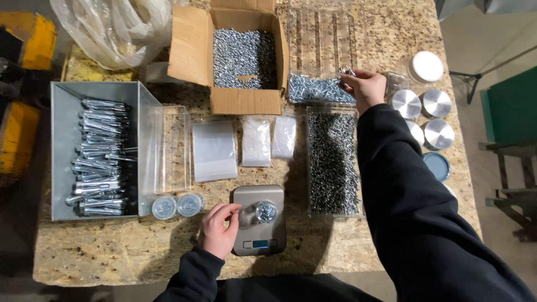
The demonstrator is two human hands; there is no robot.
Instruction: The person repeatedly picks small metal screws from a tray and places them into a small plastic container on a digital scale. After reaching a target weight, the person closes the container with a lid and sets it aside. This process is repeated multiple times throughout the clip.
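Plastic bag (114, 28) and clear tray (324, 33) cut off by top edge. Right hand (366, 88) hides whatever its fingers pinch. Scale (259, 221) display too small to tell.

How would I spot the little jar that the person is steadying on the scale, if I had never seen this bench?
Find the open cardboard box of silver screws at the back of the bench, then drop straight toward the person to the small grey scale. On its plate stands a small clear jar with screws inside, touched by the left hand. Unlike the two jars to its left, it is on the scale.
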